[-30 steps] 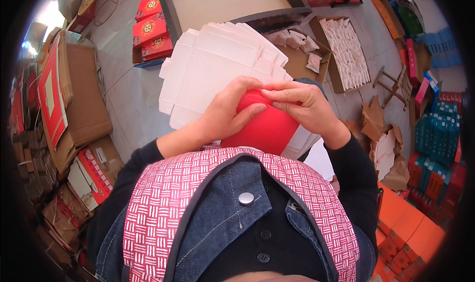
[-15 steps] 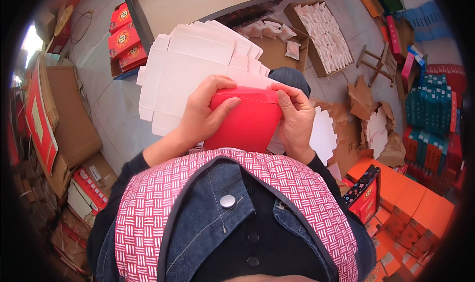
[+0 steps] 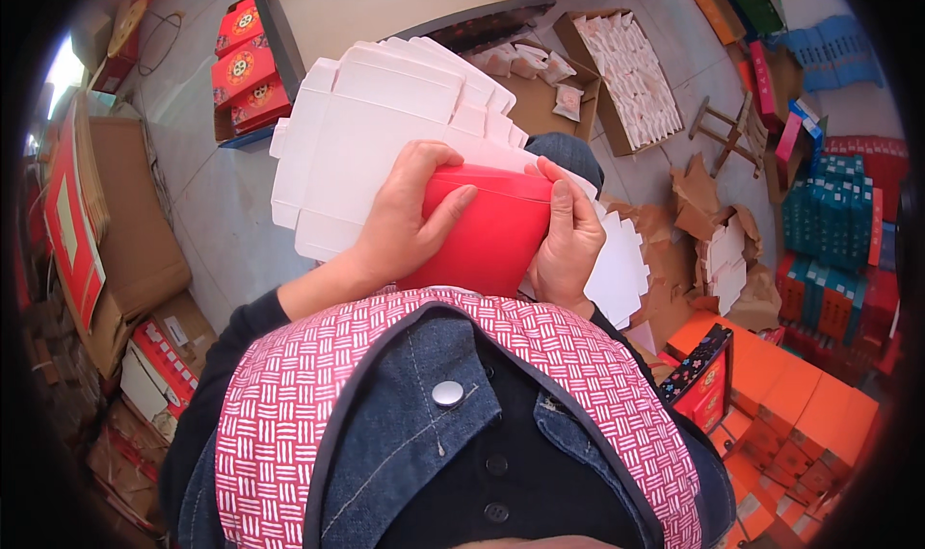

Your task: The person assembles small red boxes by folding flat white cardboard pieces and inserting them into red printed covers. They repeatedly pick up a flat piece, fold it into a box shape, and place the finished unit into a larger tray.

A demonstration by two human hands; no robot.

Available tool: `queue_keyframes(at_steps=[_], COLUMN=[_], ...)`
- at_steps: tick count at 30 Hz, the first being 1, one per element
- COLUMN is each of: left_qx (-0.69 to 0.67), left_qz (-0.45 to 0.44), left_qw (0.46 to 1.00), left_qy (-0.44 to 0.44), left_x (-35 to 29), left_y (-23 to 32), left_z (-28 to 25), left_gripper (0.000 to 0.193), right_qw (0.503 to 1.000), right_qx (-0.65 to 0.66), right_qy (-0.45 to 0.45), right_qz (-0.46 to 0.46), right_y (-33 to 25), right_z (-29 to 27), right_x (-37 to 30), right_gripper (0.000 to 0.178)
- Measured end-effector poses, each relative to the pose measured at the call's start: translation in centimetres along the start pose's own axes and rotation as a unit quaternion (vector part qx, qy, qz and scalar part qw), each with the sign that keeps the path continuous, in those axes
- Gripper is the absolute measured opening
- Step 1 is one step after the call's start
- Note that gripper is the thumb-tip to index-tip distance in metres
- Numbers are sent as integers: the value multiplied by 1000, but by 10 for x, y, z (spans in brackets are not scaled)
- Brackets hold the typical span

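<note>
Close in front of my body I hold a red cardboard box (image 3: 487, 226) with a crease along its far edge. My left hand (image 3: 403, 217) grips its left side, thumb lying on the red face and fingers bent over the far edge. The far right corner is pinched by my right hand (image 3: 567, 231), its thumb upright against the fingertips. Beneath and beyond the box, a fanned stack of white flat box blanks (image 3: 371, 130) rests across my lap. The box's underside and near end are hidden.
Ahead stands a large black-rimmed tray (image 3: 405, 0), with red boxes (image 3: 246, 67) to its left. Small wrapped packets fill a carton (image 3: 631, 82) at the far right. Orange boxes (image 3: 780, 376) are stacked at the near right; flattened cardboard (image 3: 145, 212) leans on the left.
My right hand has shifted slightly left and turned, its thumb now more upright at the box's corner. The box has moved a little to the right under my left hand.
</note>
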State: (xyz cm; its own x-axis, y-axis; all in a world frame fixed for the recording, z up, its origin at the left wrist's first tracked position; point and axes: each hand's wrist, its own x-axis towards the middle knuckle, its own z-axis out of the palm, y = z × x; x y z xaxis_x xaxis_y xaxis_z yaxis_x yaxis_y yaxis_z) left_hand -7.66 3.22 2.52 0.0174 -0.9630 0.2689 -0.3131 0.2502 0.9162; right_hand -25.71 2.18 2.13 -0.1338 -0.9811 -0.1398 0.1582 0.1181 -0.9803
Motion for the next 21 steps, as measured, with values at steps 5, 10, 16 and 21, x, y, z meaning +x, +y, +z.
queue_keyframes(at_steps=[5, 10, 16, 21], left_qx=[-11, -38, -45, -49], left_qz=[-30, -25, -23, -3], left_qw=[999, 998, 998, 999], left_qy=[-38, -42, -35, -24], left_x=[-1, -4, -5, -4], left_y=[4, 6, 5, 4], left_z=[-2, -2, -1, 0], left_gripper=[21, 18, 17, 17], right_qw=[997, 982, 974, 962], right_qx=[-43, -87, -78, -16], right_qy=[-30, -118, -183, -261], right_qz=[-52, -118, -105, -82], right_y=[2, -1, -5, -5], right_z=[-10, -27, -40, -50], right_x=[-6, -3, -4, 12], right_gripper=[24, 24, 24, 25])
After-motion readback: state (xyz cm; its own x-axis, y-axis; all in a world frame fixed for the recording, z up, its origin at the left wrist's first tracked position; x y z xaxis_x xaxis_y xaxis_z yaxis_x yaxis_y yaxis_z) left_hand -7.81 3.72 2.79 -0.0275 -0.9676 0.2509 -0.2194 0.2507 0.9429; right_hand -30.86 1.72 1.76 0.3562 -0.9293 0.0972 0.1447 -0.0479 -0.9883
